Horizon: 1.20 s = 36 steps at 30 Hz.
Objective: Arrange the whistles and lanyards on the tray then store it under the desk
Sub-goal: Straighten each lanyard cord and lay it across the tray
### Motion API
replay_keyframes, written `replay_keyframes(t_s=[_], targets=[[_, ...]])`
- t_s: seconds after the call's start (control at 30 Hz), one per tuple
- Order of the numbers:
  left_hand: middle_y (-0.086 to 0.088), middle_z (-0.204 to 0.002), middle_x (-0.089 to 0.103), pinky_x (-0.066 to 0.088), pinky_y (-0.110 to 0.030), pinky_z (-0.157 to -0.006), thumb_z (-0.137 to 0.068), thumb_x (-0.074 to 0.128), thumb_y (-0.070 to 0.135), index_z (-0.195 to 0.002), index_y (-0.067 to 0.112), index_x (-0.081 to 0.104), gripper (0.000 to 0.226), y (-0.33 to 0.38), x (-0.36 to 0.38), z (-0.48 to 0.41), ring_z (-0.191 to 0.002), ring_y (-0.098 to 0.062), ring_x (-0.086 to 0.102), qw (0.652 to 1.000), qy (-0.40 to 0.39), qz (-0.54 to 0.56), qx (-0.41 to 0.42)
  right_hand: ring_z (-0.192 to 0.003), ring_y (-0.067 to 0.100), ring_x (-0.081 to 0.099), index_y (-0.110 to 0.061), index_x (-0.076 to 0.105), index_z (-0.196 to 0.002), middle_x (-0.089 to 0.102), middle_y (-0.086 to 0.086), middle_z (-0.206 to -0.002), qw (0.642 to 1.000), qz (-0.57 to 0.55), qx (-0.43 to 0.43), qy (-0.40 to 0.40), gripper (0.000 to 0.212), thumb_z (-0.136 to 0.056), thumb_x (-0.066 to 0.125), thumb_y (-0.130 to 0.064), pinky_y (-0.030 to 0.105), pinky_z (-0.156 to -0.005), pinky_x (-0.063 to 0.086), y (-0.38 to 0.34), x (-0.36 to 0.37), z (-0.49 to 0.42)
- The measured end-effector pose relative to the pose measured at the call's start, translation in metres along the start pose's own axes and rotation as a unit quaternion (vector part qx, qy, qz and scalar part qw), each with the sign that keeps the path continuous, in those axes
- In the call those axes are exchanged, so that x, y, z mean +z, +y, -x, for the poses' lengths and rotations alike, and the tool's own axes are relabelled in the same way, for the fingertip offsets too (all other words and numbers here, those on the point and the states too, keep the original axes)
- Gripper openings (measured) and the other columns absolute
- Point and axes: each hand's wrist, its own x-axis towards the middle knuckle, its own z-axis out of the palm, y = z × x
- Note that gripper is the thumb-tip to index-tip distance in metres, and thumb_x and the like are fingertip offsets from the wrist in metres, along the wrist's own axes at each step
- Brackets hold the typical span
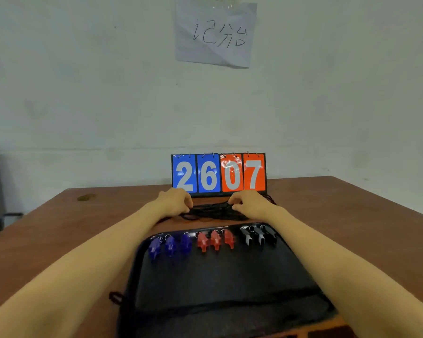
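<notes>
Both forearms reach over a dark tray (220, 276) on the desk (352, 203).
Nine whistles line its far edge: three blue (170, 245), three red (215, 240), three black (258, 235). Beyond, left hand (175, 200) and right hand (248, 203) pinch a black lanyards bundle (211, 211) before a scoreboard (219, 174) reading 2607.

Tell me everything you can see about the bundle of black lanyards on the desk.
The black lanyards are thin cords, seemingly woven, gathered into a loose, tangled bundle stretched sideways. They lie on the brown desk between the scoreboard and the far rim of the dark tray, not on the tray. The left hand pinches one end and the right hand the other. A few loops trail out on both sides.
</notes>
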Motion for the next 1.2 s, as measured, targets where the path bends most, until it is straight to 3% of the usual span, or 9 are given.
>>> replay_keyframes(t_s=[0.2,0.4,0.5,0.6,0.8,0.87,1.0,1.13,1.2], targets=[[-0.001,-0.135,0.052,0.038,-0.042,-0.106,-0.091,0.056,0.025,-0.131,0.023,0.052,0.040,-0.014,0.031,-0.041,-0.126,-0.020,0.046,0.998,0.001,0.024,0.064,-0.126,0.029,0.046,-0.019,0.045,-0.137,0.048,0.010,-0.139,0.995,0.089,-0.001,-0.040,0.045,-0.092,0.054,-0.024,0.044,-0.105,0.040,-0.005,0.035,-0.063],[0.007,-0.145,0.041,0.013,-0.049,-0.110,-0.097,0.038,0.040,-0.135,0.039,0.043,0.039,-0.017,0.044,-0.051,-0.136,-0.023,0.028,0.987,-0.115,-0.095,0.060,-0.107,0.026,0.057,-0.016,0.065,-0.110,0.064,0.006,-0.116,0.982,0.187,0.000,0.019,0.022,-0.094,0.052,-0.022,0.041,-0.095,0.042,-0.006,0.047,-0.071],[0.007,-0.134,0.053,0.017,-0.046,-0.105,-0.096,0.042,0.038,-0.123,0.035,0.056,0.031,-0.023,0.040,-0.048,-0.129,-0.021,0.038,0.996,-0.072,-0.043,0.041,-0.099,0.025,0.061,-0.012,0.067,-0.109,0.067,0.007,-0.112,0.993,0.082,-0.008,0.081,0.026,-0.096,0.048,-0.022,0.039,-0.089,0.050,-0.006,0.031,-0.064],[0.004,-0.124,0.058,0.027,-0.041,-0.102,-0.093,0.050,0.036,-0.116,0.025,0.058,0.026,-0.014,0.031,-0.041,-0.120,-0.018,0.047,0.995,0.055,0.074,0.031,-0.088,0.020,0.059,-0.009,0.064,-0.103,0.065,0.006,-0.100,0.984,-0.098,-0.008,0.152,0.021,-0.096,0.047,-0.019,0.032,-0.081,0.048,-0.016,0.005,-0.055],[0.000,-0.128,0.059,0.036,-0.023,-0.101,-0.092,0.056,0.028,-0.132,0.016,0.050,0.042,0.043,-0.005,-0.019,-0.123,-0.013,0.051,0.899,0.044,0.422,0.112,-0.082,0.019,0.064,-0.017,0.064,-0.093,0.067,0.002,-0.087,0.931,-0.332,-0.054,0.140,0.010,-0.093,0.054,-0.016,0.037,-0.083,0.054,-0.037,-0.037,-0.036],[-0.001,-0.125,0.061,0.036,-0.019,-0.096,-0.093,0.054,0.030,-0.126,0.014,0.055,0.037,0.059,-0.014,-0.014,-0.119,-0.011,0.053,0.887,0.049,0.442,0.122,-0.086,0.019,0.064,-0.023,0.068,-0.086,0.069,-0.002,-0.086,0.921,-0.350,-0.069,0.156,0.012,-0.090,0.059,-0.015,0.039,-0.081,0.054,-0.040,-0.049,-0.030],[0.002,-0.109,0.066,0.030,-0.017,-0.095,-0.096,0.047,0.029,-0.122,0.014,0.057,0.032,0.083,-0.025,-0.006,-0.105,-0.001,0.055,0.872,0.024,0.472,0.129,-0.078,0.003,0.059,-0.016,0.071,-0.096,0.066,-0.010,-0.084,0.912,-0.355,-0.069,0.195,0.013,-0.089,0.059,-0.017,0.013,-0.065,0.044,-0.043,-0.071,-0.017],[0.007,-0.078,0.055,0.036,-0.009,-0.066,-0.098,0.042,0.029,-0.104,0.009,0.065,0.031,0.078,-0.031,-0.006,-0.063,0.006,0.052,0.921,0.058,0.370,0.110,-0.064,0.008,0.052,-0.012,0.066,-0.096,0.061,-0.004,-0.073,0.883,-0.380,0.001,0.274,0.013,-0.092,0.055,-0.016,0.018,-0.060,0.043,-0.030,-0.086,-0.012],[0.007,-0.075,0.054,0.037,-0.015,-0.067,-0.098,0.042,0.026,-0.105,0.007,0.065,0.031,0.065,-0.031,-0.007,-0.073,-0.004,0.052,0.943,0.068,0.312,0.096,-0.063,0.009,0.054,-0.010,0.063,-0.096,0.062,-0.002,-0.073,0.862,-0.406,0.042,0.300,0.014,-0.093,0.051,-0.015,0.020,-0.061,0.044,-0.016,-0.090,-0.010]])
